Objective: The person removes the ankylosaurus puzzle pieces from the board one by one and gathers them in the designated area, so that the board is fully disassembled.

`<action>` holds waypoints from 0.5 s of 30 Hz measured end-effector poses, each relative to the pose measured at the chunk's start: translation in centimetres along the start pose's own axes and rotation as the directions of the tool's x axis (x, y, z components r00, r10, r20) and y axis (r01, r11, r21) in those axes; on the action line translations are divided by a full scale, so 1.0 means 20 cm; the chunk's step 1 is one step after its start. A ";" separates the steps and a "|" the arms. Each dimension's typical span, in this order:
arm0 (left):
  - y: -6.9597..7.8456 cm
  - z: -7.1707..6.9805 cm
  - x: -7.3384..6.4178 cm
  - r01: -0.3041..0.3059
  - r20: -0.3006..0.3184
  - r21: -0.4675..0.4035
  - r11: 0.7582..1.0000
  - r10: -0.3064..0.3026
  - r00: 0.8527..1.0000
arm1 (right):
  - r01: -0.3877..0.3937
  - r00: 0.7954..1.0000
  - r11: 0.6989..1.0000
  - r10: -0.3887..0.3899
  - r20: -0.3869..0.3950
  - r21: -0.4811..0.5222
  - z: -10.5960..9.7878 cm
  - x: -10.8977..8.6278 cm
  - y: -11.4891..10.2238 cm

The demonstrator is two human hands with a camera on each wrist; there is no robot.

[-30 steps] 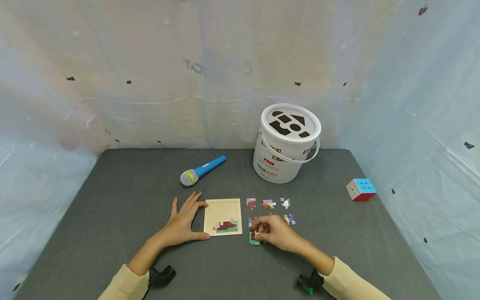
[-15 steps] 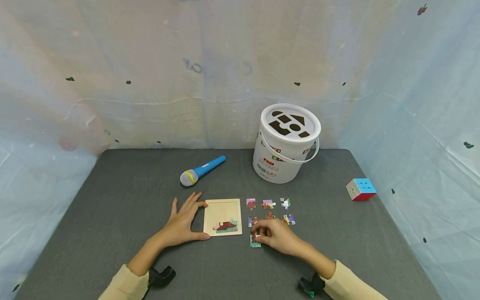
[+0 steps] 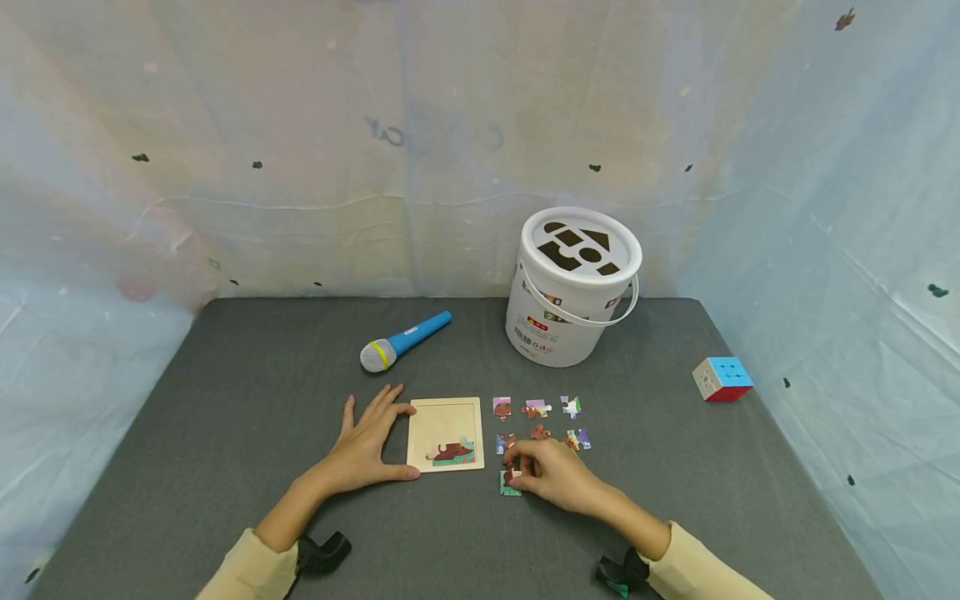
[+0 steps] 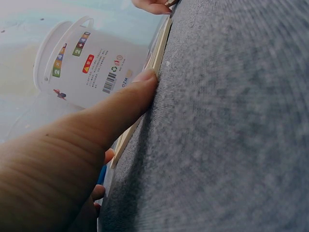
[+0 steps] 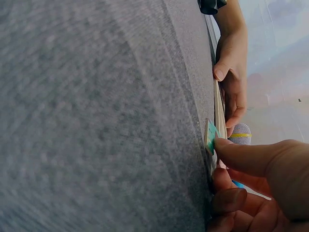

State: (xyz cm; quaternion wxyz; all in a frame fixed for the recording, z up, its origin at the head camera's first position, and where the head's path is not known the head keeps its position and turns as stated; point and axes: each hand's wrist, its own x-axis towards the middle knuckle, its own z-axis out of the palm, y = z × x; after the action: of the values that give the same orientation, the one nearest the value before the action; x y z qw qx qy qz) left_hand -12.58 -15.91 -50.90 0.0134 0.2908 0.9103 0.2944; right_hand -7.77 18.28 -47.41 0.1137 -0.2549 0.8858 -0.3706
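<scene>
My left hand point(image 3: 367, 450) is spread at the left side of a square wooden puzzle board point(image 3: 444, 421). Its thumb touches the board's lower left corner and a finger touches near the upper left. Inside the board, at the lower right, lies a dark red and green picture section point(image 3: 454, 452). Right of the board, my right hand point(image 3: 557, 475) pinches a green-edged puzzle piece point(image 3: 511, 490) between thumb and fingers. In the right wrist view this piece point(image 5: 210, 137) looks tilted, one edge raised from the cloth. Fingers hide part of it.
Several loose puzzle pieces point(image 3: 537, 408) lie in rows beyond my right hand. A blue toy microphone point(image 3: 416, 334) lies behind the board. A white lidded bucket point(image 3: 562, 325) stands at the back. The puzzle cube point(image 3: 723, 380) sits near the right table edge.
My right hand has shifted slightly down and right with the green-edged puzzle piece, uncovering more of the pieces behind it. The left hand and board have stayed put.
</scene>
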 end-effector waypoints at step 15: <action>-0.01 0.01 0.00 -0.006 -0.014 0.002 1.000 0.006 1.000 | 0.008 1.000 1.000 -0.008 -0.014 -0.018 0.01 0.00 0.00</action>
State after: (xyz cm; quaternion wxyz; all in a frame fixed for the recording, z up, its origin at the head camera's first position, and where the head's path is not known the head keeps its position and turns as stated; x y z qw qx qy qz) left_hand -12.62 -15.98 -51.14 0.0058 0.2913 0.9098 0.2955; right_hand -7.72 18.23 -47.61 0.1035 -0.2568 0.8890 -0.3647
